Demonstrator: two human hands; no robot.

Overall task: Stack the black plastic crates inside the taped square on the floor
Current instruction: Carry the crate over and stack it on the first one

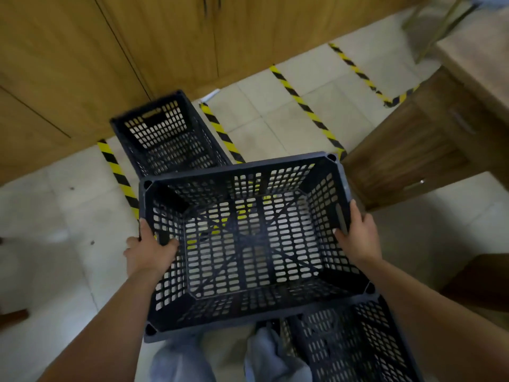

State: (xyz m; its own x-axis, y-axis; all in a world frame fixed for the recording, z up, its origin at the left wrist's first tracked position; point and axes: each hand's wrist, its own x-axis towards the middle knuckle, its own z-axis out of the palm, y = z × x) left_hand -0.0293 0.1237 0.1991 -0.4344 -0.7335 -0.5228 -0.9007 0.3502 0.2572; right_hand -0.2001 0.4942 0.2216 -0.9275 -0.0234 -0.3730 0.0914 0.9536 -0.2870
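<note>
A black, rectangular plastic crate with perforated lattice walls and floor [248,244] was held nearest the camera, open side up, above the pale tiled floor [55,210]. Its left short wall was gripped by the left hand [150,252], the thumb hooked inside through the handle slot and the fingers curled round the outside of the rim. Its right short wall was gripped by the right hand [358,235], the thumb laid inside beside the handle slot and the fingers wrapped outside. The rim was seen to be thick and smooth, with chamfered corners and a round socket in each.

Three crates were counted in all. A second black lattice crate [355,343] lay low at the right, partly hidden under the held one. A third black lattice crate [168,136] stood further off on the floor, between two strips of yellow-and-black striped tape [118,172], its far end near the wooden cabinet doors [82,64]. Four tape strips could be counted across the tiles, with bare tile between them. To the right, room was bounded by a dark wooden drawer unit [413,150]. Grey trouser legs [181,359] were seen below the held crate.
</note>
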